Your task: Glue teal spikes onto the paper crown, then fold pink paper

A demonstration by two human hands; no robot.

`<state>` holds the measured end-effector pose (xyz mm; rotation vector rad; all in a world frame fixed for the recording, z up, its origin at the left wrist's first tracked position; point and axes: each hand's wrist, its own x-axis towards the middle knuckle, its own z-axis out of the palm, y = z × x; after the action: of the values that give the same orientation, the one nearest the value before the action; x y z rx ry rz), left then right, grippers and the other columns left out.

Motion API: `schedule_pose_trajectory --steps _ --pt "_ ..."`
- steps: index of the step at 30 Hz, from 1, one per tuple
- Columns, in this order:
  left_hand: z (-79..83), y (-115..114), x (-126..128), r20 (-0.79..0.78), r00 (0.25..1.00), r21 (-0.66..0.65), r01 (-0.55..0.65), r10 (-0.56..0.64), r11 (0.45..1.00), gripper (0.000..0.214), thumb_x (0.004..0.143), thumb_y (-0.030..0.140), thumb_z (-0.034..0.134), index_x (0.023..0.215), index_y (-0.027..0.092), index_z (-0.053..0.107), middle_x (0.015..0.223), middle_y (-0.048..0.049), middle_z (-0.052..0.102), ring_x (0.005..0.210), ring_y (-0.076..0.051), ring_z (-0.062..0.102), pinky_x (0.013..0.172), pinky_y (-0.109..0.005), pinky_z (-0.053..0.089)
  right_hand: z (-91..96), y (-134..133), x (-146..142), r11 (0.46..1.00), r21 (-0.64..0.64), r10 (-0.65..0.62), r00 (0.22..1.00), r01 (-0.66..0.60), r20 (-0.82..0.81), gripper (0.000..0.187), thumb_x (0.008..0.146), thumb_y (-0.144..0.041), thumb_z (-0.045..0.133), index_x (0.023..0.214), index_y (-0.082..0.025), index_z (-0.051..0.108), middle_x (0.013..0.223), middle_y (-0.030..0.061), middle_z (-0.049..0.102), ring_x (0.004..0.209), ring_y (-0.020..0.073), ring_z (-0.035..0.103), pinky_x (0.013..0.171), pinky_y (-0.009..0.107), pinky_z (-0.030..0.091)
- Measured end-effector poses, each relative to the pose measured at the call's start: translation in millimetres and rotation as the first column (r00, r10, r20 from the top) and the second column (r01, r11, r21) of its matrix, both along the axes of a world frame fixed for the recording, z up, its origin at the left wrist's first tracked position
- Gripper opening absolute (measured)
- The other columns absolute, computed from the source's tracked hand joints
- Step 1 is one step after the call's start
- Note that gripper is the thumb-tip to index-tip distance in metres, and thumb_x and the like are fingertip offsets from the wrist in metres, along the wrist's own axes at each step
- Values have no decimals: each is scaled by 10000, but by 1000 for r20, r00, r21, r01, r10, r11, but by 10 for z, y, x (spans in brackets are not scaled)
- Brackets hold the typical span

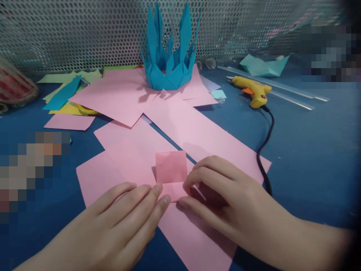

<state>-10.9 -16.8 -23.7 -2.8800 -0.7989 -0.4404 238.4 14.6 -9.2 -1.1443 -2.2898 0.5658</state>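
Observation:
A small pink paper piece [171,170] is half folded, its upper flap standing up from the table. My left hand [124,218] lies flat with fingers stretched out, the fingertips pressing the piece's lower left edge. My right hand [225,195] has its fingers curled, pinching the lower right edge of the same piece. Both hands rest on larger pink sheets [197,135] spread over the blue table [310,150].
A spiky blue folded-paper crown [169,56] stands at the back on pink sheets. A yellow glue gun [254,92] with a black cord [265,146] lies right, near clear glue sticks [282,90] and teal folded paper [263,66]. Yellow, green and blue sheets [64,94] lie left. A perforated metal wall [84,34] closes the back.

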Motion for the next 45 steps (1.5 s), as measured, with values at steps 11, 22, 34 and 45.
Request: schedule_pose_trajectory --steps 11,22,34,45 --pt "49 67 99 96 994 -89 -35 44 995 241 959 77 437 1141 89 594 1183 -108 620 1096 -253 537 968 -390 402 5 7 29 985 -171 -23 999 15 -42 123 834 -193 702 792 -204 587 780 -3 572 760 159 531 691 297 441" --pt "27 94 103 214 977 -115 17 8 993 260 925 26 439 1074 129 625 1065 -38 670 1041 -200 549 980 -331 384 -76 -31 79 980 -196 -15 987 -17 -158 215 877 -49 534 872 -243 626 838 -11 644 823 125 611 711 226 487" --pt "49 38 73 96 995 17 29 -30 999 218 913 96 530 1077 164 658 1102 -19 724 1113 -182 567 1092 -342 343 -79 -40 75 991 -134 -2 993 -14 -120 179 905 -81 532 810 -223 588 811 5 590 734 123 592 652 218 502" --pt "-2 8 55 95 995 -4 0 1 1000 339 899 42 488 1191 128 637 1164 -44 698 1122 -211 567 1094 -369 327 -53 15 32 997 -44 57 998 -59 -36 182 918 -139 602 753 -195 654 712 5 610 684 121 599 577 209 484"
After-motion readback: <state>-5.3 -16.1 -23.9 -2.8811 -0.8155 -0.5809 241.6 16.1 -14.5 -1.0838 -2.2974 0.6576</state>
